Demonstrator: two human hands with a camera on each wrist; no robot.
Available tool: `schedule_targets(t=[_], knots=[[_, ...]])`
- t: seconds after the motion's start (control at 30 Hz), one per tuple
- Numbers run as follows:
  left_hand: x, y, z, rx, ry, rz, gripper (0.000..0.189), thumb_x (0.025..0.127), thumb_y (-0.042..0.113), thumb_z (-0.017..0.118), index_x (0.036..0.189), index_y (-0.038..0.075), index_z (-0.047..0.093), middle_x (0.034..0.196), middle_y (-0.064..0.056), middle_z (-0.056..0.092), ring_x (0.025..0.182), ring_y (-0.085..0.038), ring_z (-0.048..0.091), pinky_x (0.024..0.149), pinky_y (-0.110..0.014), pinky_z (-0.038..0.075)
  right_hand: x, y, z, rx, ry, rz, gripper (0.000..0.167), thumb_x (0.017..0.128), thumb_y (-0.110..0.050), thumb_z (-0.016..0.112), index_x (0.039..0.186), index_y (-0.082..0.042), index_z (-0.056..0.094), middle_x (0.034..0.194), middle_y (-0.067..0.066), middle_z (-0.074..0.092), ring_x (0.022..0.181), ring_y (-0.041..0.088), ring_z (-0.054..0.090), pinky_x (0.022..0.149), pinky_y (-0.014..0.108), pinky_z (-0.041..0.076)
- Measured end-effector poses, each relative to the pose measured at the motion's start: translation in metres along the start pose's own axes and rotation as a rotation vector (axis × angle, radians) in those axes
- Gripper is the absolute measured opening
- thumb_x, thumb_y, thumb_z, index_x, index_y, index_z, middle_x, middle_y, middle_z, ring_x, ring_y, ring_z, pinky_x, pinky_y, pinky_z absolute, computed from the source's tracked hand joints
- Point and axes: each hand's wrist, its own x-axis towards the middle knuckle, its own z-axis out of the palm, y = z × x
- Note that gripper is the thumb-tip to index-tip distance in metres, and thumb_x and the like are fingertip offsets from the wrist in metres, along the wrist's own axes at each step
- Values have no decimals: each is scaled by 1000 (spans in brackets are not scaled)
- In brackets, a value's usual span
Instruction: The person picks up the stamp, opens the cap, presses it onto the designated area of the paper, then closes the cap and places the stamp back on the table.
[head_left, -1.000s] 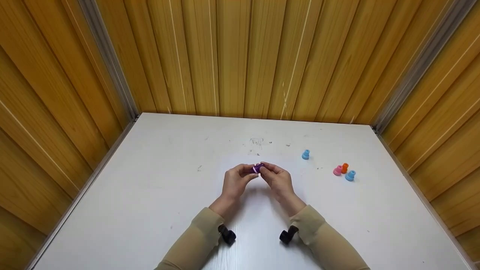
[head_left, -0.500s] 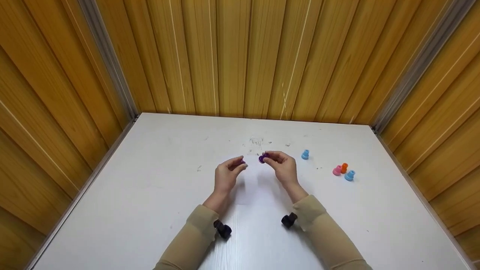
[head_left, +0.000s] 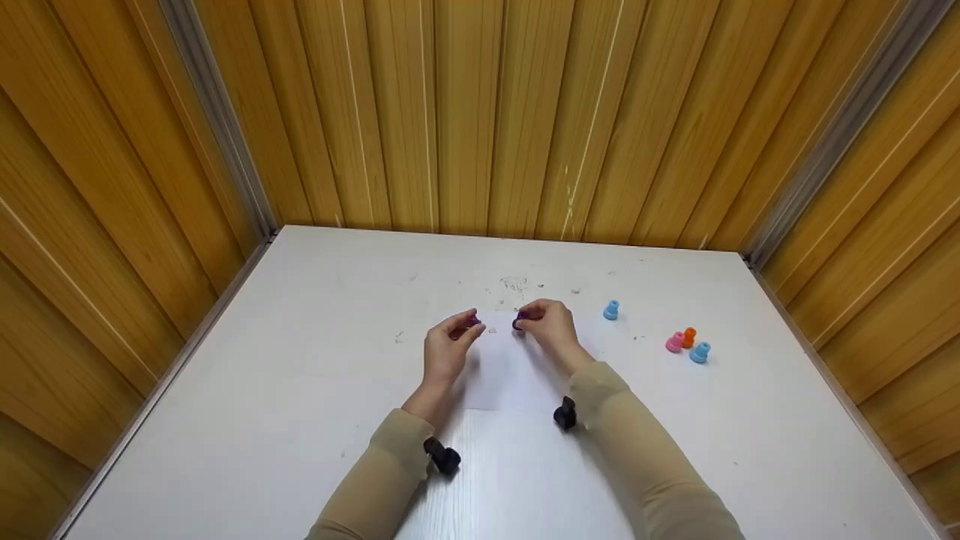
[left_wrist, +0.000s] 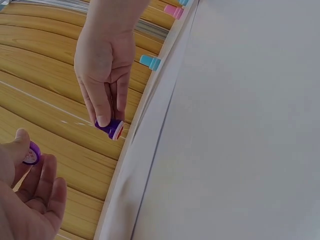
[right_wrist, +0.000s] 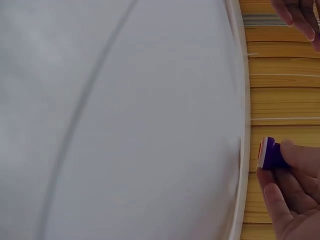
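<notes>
My left hand (head_left: 446, 352) pinches a small purple cap (left_wrist: 33, 154) with a printed label; in the head view only a sliver shows between the fingertips. Thumb and fingers of my right hand (head_left: 553, 328) hold a small purple toy stamp (left_wrist: 112, 129). Its red face with a white rim (right_wrist: 265, 152) points away from the fingers. The stamp is over the upper right part of a white sheet of paper (head_left: 495, 382); whether it touches the paper cannot be told. A small faint mark (head_left: 492, 331) lies between the two hands.
On the white table (head_left: 300, 390), right of the hands, stand a blue stamp (head_left: 611, 310) and, farther right, a cluster of pink (head_left: 675, 342), orange (head_left: 688, 337) and blue (head_left: 700, 352) stamps. Wood-patterned walls (head_left: 465, 112) close off the back and sides.
The hands were together on the purple stamp, then parted, the cap staying in the left hand and the stamp in the right. The right hand has since shifted slightly left over the paper.
</notes>
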Motion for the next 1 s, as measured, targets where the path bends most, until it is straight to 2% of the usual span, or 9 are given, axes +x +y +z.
schedule_targets(t=[0.2, 0.37, 0.53, 0.77, 1.0], knots=[[0, 2, 1, 6, 5, 12, 30, 91, 7, 77, 120, -1, 74, 110, -18, 77, 97, -23, 74, 84, -20, 61, 2, 2, 7, -26, -40, 13, 18, 87, 4, 77, 105, 0, 75, 102, 16, 76, 94, 24, 73, 84, 29, 62], [2, 2, 1, -15, 7, 18, 30, 92, 6, 76, 121, -1, 74, 112, -19, 76, 98, -22, 73, 85, -20, 61, 5, -1, 9, -89, -54, -11, 18, 86, 4, 77, 103, -1, 73, 103, 15, 75, 96, 24, 70, 88, 34, 60], [0, 1, 1, -26, -9, -2, 31, 91, 6, 77, 121, 0, 74, 111, -17, 76, 93, -17, 71, 81, -17, 60, 6, -1, 10, -136, -58, -9, 20, 83, 6, 79, 101, 0, 71, 104, 16, 74, 100, 27, 70, 94, 39, 59], [0, -2, 3, -5, -12, 9, 31, 91, 7, 77, 121, -2, 73, 111, -19, 76, 90, -15, 71, 78, -16, 59, 7, -3, 10, -134, -54, 3, 21, 81, 7, 79, 99, 0, 70, 103, 17, 74, 101, 28, 70, 96, 40, 58], [-2, -3, 3, -11, -24, -19, 31, 92, 5, 76, 122, -2, 73, 112, -21, 76, 94, -21, 74, 80, -18, 60, 6, -5, 10, -141, -56, 25, 22, 80, 7, 80, 99, 0, 72, 104, 17, 75, 103, 29, 70, 99, 41, 57]])
